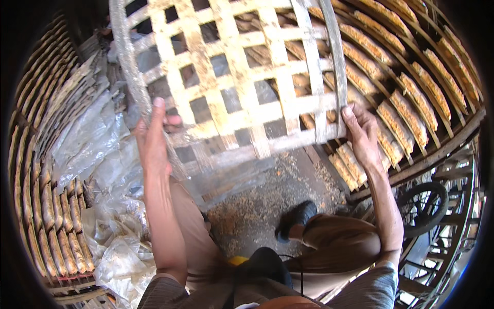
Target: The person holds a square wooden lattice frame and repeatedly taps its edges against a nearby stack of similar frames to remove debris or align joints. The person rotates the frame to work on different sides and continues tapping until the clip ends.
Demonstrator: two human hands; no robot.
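Observation:
A woven lattice tray [234, 85] of flat pale slats, framed by thicker greyish side poles, is held up in front of me. Through its square gaps the floor and racks show. My left hand [154, 136] grips the left side pole near the lower corner, thumb lying along the pole. On the opposite lower corner, my right hand [362, 132] is closed round the right side pole, with the thumb on top. The tray's far end runs out of the picture at the top. Crumbs or residue cling to some slats.
Racks with slabs of a crumbly tan material [409, 121] stand on the right; more slabs [62, 247] are stacked on the left. Crumpled clear plastic sheets [121, 226] lie beside my left arm. Crumbs litter the dark floor [257, 198]. A spoked wheel [423, 208] is at the lower right.

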